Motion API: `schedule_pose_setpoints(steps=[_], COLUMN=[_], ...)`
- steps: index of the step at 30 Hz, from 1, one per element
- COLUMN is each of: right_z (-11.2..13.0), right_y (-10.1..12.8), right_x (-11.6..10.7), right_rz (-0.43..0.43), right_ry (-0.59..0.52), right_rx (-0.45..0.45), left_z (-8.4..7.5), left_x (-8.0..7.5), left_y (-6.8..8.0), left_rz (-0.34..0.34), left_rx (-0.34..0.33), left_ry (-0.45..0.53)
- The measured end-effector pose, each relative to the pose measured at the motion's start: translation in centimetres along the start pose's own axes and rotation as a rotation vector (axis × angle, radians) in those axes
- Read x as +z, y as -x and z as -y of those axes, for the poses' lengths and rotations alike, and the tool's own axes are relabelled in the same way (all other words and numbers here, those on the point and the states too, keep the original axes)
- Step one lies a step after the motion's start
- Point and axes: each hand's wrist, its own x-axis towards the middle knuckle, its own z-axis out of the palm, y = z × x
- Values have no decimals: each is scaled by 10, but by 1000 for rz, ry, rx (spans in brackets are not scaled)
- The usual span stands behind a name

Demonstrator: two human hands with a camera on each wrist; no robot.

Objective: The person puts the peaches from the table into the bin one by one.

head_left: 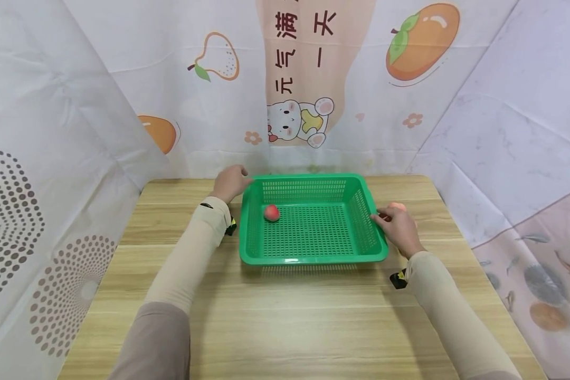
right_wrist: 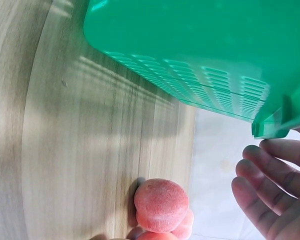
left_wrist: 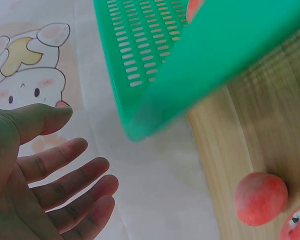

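A green plastic basket (head_left: 313, 259) with slotted walls and floor stands on the table, one red-pink peach (head_left: 272, 212) inside near its left wall. My left hand (head_left: 230, 183) is at the far left corner of the basket. In the left wrist view, the fingers (left_wrist: 75, 187) of that hand are spread and apart from the rim, holding nothing. At the right side, my right hand (head_left: 399, 228) pinches the basket's rim, thumb on top and a finger underneath. The right wrist view shows its other fingers (right_wrist: 260, 200) loose below the rim.
Beyond my right hand lie several peaches (right_wrist: 161, 205) on the wooden table (head_left: 294, 322). In the left wrist view, further peaches (left_wrist: 261, 198) rest beside the basket. A printed cloth (head_left: 228, 111) hangs along the table's back edge.
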Motion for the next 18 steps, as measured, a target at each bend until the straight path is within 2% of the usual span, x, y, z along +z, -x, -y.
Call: schedule_pose_setpoints(steps=[7, 18], right_z=[0, 0], right_y=[-2, -2], right_x=[0, 2], right_rz=[8, -11], right_ry=[2, 5], right_rx=[3, -2], left_z=[20, 34], left_x=[1, -3], left_y=[-5, -2], left_rz=[-7, -27], left_rx=[-28, -35], left_ry=[14, 3])
